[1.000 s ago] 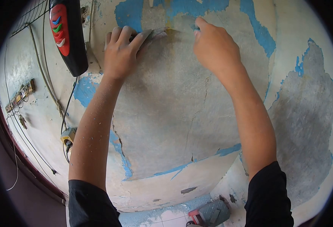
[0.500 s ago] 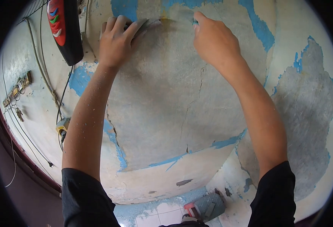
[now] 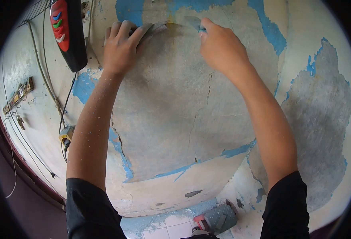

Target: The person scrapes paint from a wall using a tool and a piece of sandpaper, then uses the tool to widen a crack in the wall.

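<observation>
Two hands, one apparent scraper

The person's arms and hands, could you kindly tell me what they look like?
The left hand and right hand are bare, with no gloves showing. The left forearm looks lightly speckled with pale dust. The left sleeve and right sleeve are short and black.

Thin flat grey piece in bare L hand, small teal-handled blade in bare R hand, both vs flaky grey plaster wall. L of L hand: long black-and-red plastic device; below it, boxy yellow-grey plastic socket; further L, narrow key rack. Btm, R of ctr: boxy grey-and-red thing on floor.
</observation>
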Demonstrator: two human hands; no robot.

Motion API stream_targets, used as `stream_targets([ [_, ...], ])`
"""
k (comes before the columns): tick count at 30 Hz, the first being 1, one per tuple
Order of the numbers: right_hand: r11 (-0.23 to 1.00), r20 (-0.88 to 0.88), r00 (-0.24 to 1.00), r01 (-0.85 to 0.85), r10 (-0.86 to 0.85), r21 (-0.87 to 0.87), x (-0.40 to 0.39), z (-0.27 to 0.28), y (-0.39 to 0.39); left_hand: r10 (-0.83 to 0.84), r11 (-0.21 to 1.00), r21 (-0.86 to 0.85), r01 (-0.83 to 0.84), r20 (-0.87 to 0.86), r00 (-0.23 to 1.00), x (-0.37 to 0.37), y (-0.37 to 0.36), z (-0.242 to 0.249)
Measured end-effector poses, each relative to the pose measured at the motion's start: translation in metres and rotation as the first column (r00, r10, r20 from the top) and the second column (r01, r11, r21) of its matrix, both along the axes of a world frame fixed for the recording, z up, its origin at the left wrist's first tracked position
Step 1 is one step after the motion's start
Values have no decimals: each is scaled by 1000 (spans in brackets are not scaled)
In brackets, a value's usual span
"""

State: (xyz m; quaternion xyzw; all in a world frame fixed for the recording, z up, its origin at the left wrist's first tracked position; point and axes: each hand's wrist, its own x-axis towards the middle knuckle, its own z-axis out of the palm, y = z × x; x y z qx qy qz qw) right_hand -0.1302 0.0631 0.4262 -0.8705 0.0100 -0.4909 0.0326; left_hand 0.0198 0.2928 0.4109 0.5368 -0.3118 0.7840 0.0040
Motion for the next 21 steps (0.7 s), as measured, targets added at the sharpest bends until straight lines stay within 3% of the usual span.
stream_targets([
  [2, 1000, 87, 996, -20, 20, 3, 8, 1, -5, -16, 1000, 25, 15, 54, 998, 8, 0, -1],
  [6, 999, -60, 998, 3, 0, 44, -14, 4, 3, -11, 1000, 1, 11, 33, 999, 6, -2, -3],
  [8, 993, -121, 989, -79, 88, 84, -32, 8, 8, -6, 1000, 2, 6, 51, 999, 4, -2, -2],
  [9, 993, -115, 989, -86, 95, 79, -20, 9, 8, -5, 1000, 8, 4, 56, 998, 4, -2, -1],
  [11, 999, 98, 995, 31, -27, -35, 12, -3, -2, -11, 1000, 9, 11, 30, 999, 4, -1, -3],
  [15, 999, 124, 991, -52, 49, 15, 14, -2, -1, -6, 1000, 8, 6, 37, 999, 1, -2, -2],
  [21, 999, 42, 998, 43, -44, 22, 17, -8, 6, -28, 1000, 11, 28, 6, 1000, 0, -3, -3],
])
